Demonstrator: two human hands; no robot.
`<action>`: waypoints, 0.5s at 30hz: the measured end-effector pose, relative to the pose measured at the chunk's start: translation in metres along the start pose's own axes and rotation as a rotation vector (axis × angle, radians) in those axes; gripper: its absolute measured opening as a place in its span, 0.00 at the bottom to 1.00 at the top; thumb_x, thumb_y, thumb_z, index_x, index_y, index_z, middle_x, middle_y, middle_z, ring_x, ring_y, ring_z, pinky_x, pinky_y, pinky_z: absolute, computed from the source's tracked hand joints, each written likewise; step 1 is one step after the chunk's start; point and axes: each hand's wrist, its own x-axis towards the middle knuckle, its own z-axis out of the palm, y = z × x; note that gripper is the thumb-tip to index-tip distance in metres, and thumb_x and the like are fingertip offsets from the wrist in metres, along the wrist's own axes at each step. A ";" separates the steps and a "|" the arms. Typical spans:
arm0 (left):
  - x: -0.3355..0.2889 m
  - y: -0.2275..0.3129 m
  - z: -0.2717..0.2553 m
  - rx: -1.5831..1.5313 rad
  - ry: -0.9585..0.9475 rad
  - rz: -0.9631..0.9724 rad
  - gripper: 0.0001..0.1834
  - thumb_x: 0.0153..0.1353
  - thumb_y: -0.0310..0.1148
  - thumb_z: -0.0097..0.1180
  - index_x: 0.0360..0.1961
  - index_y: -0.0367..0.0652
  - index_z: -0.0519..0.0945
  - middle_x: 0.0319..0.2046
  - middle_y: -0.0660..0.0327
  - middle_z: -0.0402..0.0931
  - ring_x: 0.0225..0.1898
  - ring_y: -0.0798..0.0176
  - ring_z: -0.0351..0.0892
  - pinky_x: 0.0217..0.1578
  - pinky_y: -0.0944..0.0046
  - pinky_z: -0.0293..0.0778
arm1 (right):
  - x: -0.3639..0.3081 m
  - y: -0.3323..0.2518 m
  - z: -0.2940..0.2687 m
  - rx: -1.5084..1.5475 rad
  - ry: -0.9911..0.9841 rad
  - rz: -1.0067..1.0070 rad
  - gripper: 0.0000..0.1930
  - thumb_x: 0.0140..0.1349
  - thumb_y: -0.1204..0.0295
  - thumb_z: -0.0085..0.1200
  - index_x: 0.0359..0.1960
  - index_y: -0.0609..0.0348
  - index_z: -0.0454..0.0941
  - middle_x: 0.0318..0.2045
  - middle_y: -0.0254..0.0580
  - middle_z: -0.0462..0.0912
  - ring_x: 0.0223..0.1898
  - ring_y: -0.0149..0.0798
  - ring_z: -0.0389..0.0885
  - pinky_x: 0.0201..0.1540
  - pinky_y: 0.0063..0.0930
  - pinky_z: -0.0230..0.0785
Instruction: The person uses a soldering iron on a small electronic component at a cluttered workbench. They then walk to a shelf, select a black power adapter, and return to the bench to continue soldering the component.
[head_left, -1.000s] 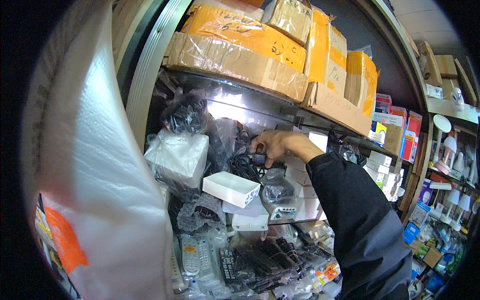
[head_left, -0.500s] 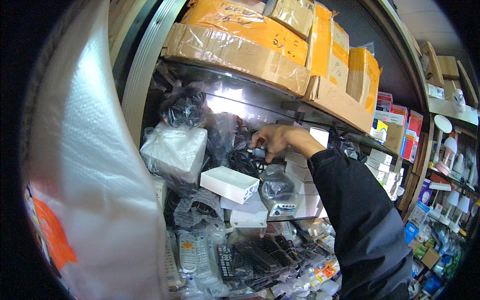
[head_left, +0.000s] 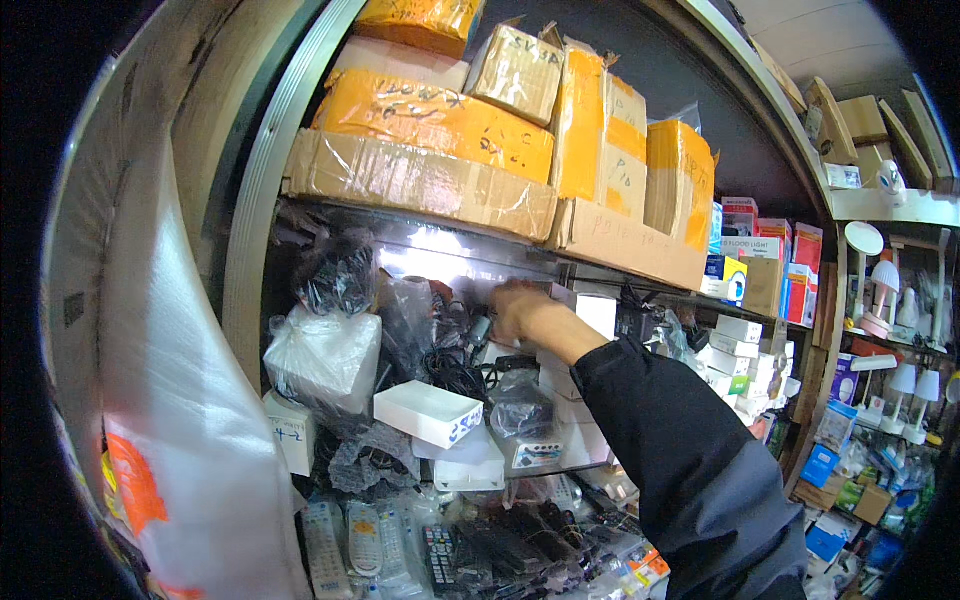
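Note:
My right hand [head_left: 522, 312] reaches into the lit shelf space, its black sleeve [head_left: 690, 450] coming up from the lower right. The fingers are smeared and partly hidden, so whether they hold anything is unclear. Just left of them lie tangled black cables [head_left: 455, 372] and dark bagged items. Below the hand sits a dark bundle in clear plastic [head_left: 522, 405], on top of a small white device. An open white box [head_left: 430, 412] rests to its left, and farther left is a white box wrapped in a clear bag [head_left: 325, 350]. My left hand is out of view.
Taped cardboard boxes [head_left: 420, 170] fill the shelf above my hand. Bagged remote controls [head_left: 365, 540] crowd the lower level. White boxes [head_left: 735, 350] are stacked to the right. A roll of white foam sheet [head_left: 200, 420] stands at the left, beside the metal shelf upright [head_left: 262, 210].
My view has turned, so the shelf appears lower and further left. My right hand has moved slightly deeper, away from the cables; its fingers, bent round something small before, are now blurred.

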 end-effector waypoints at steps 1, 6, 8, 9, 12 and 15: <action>0.000 -0.003 -0.002 -0.155 -0.061 0.064 0.37 0.65 0.34 0.75 0.71 0.34 0.72 0.61 0.48 0.81 0.63 0.47 0.82 0.69 0.39 0.76 | 0.003 0.000 0.004 -0.055 -0.061 -0.021 0.27 0.54 0.64 0.70 0.57 0.58 0.88 0.61 0.57 0.85 0.61 0.56 0.86 0.59 0.48 0.82; -0.001 -0.010 -0.006 -0.223 -0.062 0.049 0.41 0.63 0.38 0.76 0.71 0.31 0.71 0.62 0.47 0.80 0.63 0.47 0.82 0.69 0.39 0.75 | 0.028 0.017 0.032 -0.149 -0.318 -0.225 0.23 0.49 0.63 0.71 0.47 0.62 0.90 0.48 0.58 0.90 0.50 0.53 0.91 0.50 0.43 0.82; -0.001 -0.010 -0.003 -0.227 -0.065 0.046 0.41 0.63 0.39 0.76 0.71 0.30 0.71 0.62 0.47 0.80 0.63 0.47 0.82 0.69 0.40 0.76 | 0.030 0.026 0.042 -0.158 -0.388 -0.241 0.23 0.47 0.62 0.72 0.46 0.61 0.90 0.47 0.56 0.91 0.47 0.52 0.91 0.48 0.43 0.82; -0.001 -0.009 -0.002 -0.218 -0.063 0.043 0.42 0.63 0.39 0.76 0.71 0.30 0.70 0.62 0.47 0.80 0.64 0.47 0.82 0.69 0.40 0.76 | 0.028 0.029 0.046 -0.126 -0.392 -0.209 0.24 0.46 0.62 0.74 0.45 0.59 0.91 0.46 0.54 0.91 0.47 0.52 0.91 0.47 0.43 0.82; -0.001 -0.006 0.001 -0.200 -0.060 0.031 0.42 0.63 0.40 0.76 0.71 0.31 0.70 0.62 0.47 0.80 0.63 0.48 0.82 0.68 0.41 0.76 | 0.018 0.027 0.044 -0.182 -0.378 -0.206 0.23 0.43 0.64 0.79 0.44 0.55 0.92 0.45 0.46 0.93 0.46 0.49 0.90 0.45 0.43 0.82; 0.000 -0.001 0.001 -0.136 -0.063 0.027 0.42 0.64 0.42 0.76 0.71 0.31 0.70 0.62 0.47 0.80 0.63 0.49 0.82 0.68 0.41 0.76 | 0.011 0.020 0.031 -0.151 -0.326 -0.196 0.24 0.39 0.68 0.83 0.43 0.52 0.93 0.46 0.40 0.93 0.48 0.47 0.90 0.46 0.43 0.83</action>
